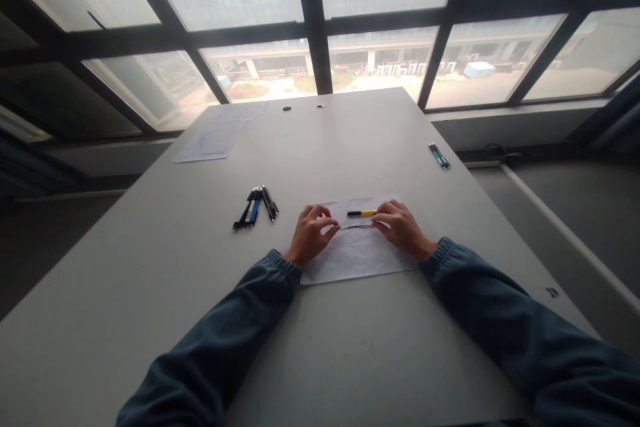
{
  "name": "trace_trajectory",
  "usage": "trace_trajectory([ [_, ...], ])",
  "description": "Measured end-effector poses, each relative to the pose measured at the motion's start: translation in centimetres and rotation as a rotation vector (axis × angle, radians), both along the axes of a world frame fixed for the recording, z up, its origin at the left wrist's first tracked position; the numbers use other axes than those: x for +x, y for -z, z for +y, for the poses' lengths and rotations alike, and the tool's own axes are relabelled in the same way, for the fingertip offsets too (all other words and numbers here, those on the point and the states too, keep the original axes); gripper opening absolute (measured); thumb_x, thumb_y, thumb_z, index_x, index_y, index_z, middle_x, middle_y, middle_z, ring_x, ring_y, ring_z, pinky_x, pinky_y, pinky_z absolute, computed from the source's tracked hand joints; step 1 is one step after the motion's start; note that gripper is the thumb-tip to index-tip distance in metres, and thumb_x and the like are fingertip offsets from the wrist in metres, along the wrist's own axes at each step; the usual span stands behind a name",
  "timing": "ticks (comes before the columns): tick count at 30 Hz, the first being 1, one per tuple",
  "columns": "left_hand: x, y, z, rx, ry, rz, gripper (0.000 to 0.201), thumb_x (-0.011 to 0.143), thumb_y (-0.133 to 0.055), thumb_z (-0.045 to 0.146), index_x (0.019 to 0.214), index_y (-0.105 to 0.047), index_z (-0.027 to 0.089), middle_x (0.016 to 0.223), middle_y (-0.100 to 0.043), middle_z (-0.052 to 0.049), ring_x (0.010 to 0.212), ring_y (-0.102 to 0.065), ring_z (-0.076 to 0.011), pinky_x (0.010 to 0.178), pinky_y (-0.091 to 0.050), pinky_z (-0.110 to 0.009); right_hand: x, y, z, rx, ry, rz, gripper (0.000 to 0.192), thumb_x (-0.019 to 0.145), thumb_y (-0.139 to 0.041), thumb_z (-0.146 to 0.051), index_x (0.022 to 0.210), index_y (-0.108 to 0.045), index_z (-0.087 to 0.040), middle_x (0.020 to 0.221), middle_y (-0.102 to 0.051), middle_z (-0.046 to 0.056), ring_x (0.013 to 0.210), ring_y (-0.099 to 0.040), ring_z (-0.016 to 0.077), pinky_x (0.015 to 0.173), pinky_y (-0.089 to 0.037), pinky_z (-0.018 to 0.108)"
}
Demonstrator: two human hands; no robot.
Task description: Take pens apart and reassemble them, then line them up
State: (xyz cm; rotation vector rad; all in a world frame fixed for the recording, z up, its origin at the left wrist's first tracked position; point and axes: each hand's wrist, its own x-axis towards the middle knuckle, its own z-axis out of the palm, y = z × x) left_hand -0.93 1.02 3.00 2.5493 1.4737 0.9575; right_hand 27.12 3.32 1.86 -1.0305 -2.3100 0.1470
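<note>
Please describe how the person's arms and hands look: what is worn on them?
Both arms wear long sleeves of dark blue-grey fabric, loose and softly creased, each ending in a ribbed cuff at the wrist. The left hand and right hand are bare: no gloves, and no rings or watch can be seen.

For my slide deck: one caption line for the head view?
Both hands, left hand and right hand, hold a thin rod over a paper sheet beside a yellow pen.

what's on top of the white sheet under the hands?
On the white sheet: a yellow pen, a thin rod pinched between left hand and right hand. Hands cover its ends.
</note>
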Motion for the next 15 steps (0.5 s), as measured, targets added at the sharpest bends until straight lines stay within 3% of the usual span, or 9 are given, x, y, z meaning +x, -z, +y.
trace_trajectory([
  [15, -0.16, 0.1, 0.19, -0.028, 0.05, 0.098, 0.01, 0.089, -0.068, 0.029, 0.086, -0.076, 0.024, 0.103, -0.066, -0.006, 0.099, -0.054, -0.0234, 0.089, -0.05, -0.043, -0.11, -0.63, -0.17, -0.017, -0.029, -0.1, 0.013, 0.091, -0.064, -0.017, 0.08, -0.071, -0.021, 0.09, -0.067, 0.007, 0.091, -0.053, 0.0229, 0.083, -0.04, 0.038],
])
